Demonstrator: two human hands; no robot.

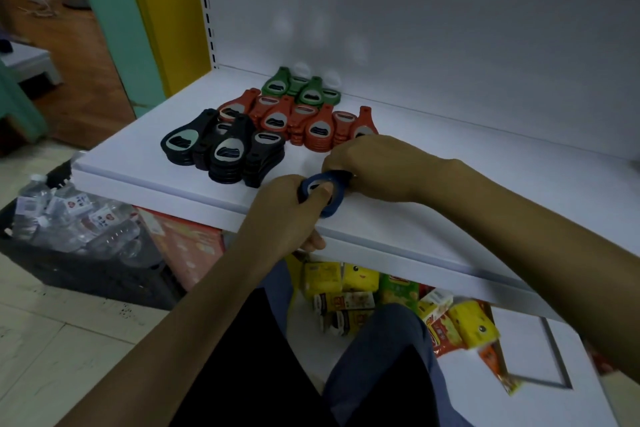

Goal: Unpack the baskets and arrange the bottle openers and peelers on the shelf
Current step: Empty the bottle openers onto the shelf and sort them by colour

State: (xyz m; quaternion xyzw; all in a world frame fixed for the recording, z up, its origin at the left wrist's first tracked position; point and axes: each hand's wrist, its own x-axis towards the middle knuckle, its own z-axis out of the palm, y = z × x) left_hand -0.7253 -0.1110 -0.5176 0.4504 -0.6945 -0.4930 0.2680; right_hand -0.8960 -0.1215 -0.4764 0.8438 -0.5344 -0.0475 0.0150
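On the white shelf [145,163] stand rows of stacked bottle openers: green ones [301,88] at the back, red ones [298,120] in the middle, black ones [221,146] in front. Near the shelf's front edge, my left hand [291,208] and my right hand [370,163] both grip a small stack of blue bottle openers [329,194]. My left thumb presses on its top; the right fingers close over its far end. Most of the blue stack is hidden by my fingers.
A dark crate of plastic water bottles [69,218] sits on the floor at the left. Under the shelf lie yellow, red and green snack packs [398,295] and an orange box [187,246]. The shelf's right half [485,135] is bare white.
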